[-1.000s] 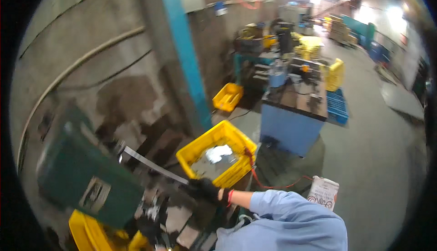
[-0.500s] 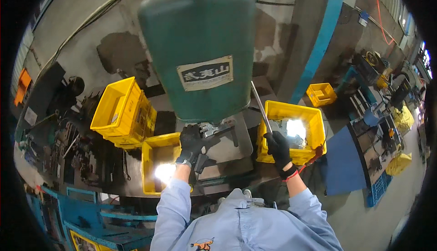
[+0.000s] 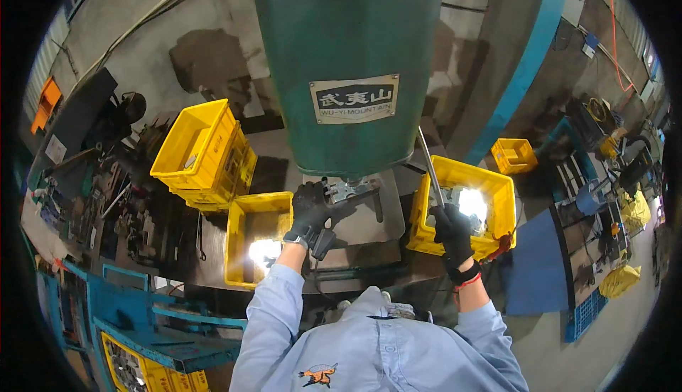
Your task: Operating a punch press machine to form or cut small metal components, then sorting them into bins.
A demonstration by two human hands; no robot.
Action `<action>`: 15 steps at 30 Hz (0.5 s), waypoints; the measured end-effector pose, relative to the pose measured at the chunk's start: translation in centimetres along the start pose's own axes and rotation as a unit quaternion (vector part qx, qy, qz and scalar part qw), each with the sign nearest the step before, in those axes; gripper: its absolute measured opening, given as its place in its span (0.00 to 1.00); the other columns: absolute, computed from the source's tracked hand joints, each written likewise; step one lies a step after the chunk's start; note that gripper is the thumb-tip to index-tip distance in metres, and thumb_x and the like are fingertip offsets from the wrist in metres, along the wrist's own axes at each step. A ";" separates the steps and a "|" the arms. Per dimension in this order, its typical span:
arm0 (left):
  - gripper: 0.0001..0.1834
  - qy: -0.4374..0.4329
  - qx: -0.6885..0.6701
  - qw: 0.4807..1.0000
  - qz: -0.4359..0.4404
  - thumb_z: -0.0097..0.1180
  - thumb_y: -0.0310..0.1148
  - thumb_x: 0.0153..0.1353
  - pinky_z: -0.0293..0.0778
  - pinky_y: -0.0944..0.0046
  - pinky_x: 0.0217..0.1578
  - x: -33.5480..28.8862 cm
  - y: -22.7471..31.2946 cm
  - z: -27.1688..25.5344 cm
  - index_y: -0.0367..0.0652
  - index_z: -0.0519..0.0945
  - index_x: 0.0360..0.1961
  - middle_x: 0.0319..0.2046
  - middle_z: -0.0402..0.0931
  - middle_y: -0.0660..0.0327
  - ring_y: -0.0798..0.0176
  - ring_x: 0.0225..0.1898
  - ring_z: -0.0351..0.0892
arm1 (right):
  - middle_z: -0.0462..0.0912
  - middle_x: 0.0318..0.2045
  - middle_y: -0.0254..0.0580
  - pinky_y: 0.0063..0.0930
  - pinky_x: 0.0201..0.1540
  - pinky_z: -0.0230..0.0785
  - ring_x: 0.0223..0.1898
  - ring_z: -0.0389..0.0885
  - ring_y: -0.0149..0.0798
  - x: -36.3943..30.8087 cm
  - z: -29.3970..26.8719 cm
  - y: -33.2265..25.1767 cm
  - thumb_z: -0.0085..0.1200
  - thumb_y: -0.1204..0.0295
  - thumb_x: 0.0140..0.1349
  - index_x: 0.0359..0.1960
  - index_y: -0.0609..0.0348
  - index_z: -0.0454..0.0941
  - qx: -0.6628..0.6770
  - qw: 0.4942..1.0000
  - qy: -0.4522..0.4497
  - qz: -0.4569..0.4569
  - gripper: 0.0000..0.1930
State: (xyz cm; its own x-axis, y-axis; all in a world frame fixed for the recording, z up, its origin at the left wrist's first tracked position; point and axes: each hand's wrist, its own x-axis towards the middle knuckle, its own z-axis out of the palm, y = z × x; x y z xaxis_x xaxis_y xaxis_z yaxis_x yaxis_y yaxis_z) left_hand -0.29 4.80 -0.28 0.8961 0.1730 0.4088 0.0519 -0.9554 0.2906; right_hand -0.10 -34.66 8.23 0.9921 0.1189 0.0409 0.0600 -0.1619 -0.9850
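My right hand (image 3: pixel 452 230), in a black glove, is closed around a metal lever rod (image 3: pixel 432 168) that slants up to the side of a green drill press head (image 3: pixel 355 51). My left hand (image 3: pixel 310 211), also gloved in black, is at the left side of a grey metal fixture (image 3: pixel 349 190) below the machine head. Its fingers look curled there, but what they grip is hidden. The fixture lies on the flat machine table (image 3: pixel 391 225), with a dark handle sticking out of its right side. A dark, boxy device (image 3: pixel 324 243) sits beside my left wrist.
Right of the machine stands a yellow bin (image 3: pixel 506 211) with grey metal parts. Another yellow bin (image 3: pixel 235 243), brightly lit inside, is by my left forearm. Stacked yellow crates (image 3: pixel 238 172) stand behind it. Tools and metal pieces (image 3: pixel 153 228) clutter the left; a blue panel (image 3: pixel 536 264) stands right.
The view has shifted, so the machine head appears farther right and higher. My right hand still grips the lever, and my left hand stays at the fixture.
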 end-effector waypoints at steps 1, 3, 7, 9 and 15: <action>0.43 -0.010 -0.003 1.000 -0.004 0.75 0.72 0.48 0.80 0.43 0.48 0.2 0.8 -0.8 0.41 0.89 0.46 0.42 0.86 0.46 0.41 0.44 0.86 | 0.76 0.26 0.26 0.25 0.24 0.64 0.23 0.71 0.21 -0.1 -0.3 -0.2 0.61 0.66 0.81 0.44 0.58 0.85 -0.008 1.000 -0.002 -0.007 0.09; 0.44 -0.048 -0.002 0.999 -0.023 0.74 0.74 0.48 0.80 0.43 0.48 0.4 2.0 -2.7 0.41 0.89 0.47 0.43 0.87 0.45 0.41 0.45 0.86 | 0.78 0.27 0.28 0.25 0.24 0.64 0.23 0.73 0.22 -0.4 -0.8 -0.8 0.61 0.65 0.81 0.45 0.58 0.85 -0.022 0.999 -0.010 -0.023 0.09; 0.46 -0.030 0.021 0.999 -0.024 0.72 0.77 0.48 0.81 0.42 0.50 0.3 0.5 -1.7 0.42 0.89 0.48 0.43 0.87 0.45 0.41 0.48 0.87 | 0.80 0.28 0.30 0.26 0.24 0.65 0.23 0.75 0.24 -0.7 -0.7 -3.8 0.61 0.64 0.80 0.46 0.58 0.85 -0.056 0.998 -0.026 0.015 0.10; 0.47 -0.025 0.016 0.999 -0.026 0.71 0.78 0.48 0.81 0.41 0.51 0.3 0.2 -1.0 0.42 0.89 0.48 0.43 0.87 0.45 0.41 0.48 0.87 | 0.80 0.29 0.30 0.27 0.24 0.66 0.23 0.75 0.25 -0.8 -1.1 -3.4 0.61 0.63 0.80 0.46 0.58 0.85 -0.070 0.997 -0.028 -0.024 0.11; 0.48 0.007 0.026 1.000 -0.011 0.73 0.78 0.45 0.82 0.43 0.50 0.2 0.0 -0.4 0.42 0.89 0.48 0.43 0.87 0.44 0.40 0.48 0.87 | 0.80 0.29 0.29 0.26 0.24 0.65 0.23 0.74 0.24 -0.5 -1.6 -2.2 0.61 0.64 0.81 0.47 0.57 0.85 -0.022 0.999 -0.030 0.009 0.09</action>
State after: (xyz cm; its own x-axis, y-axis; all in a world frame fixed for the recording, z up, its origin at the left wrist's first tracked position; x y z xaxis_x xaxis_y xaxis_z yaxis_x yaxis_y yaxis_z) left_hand -0.26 4.91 0.14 0.8878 0.1978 0.4154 0.0952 -0.9623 0.2547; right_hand -0.53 -35.96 10.68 0.9849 0.1729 0.0112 0.0477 -0.2080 -0.9770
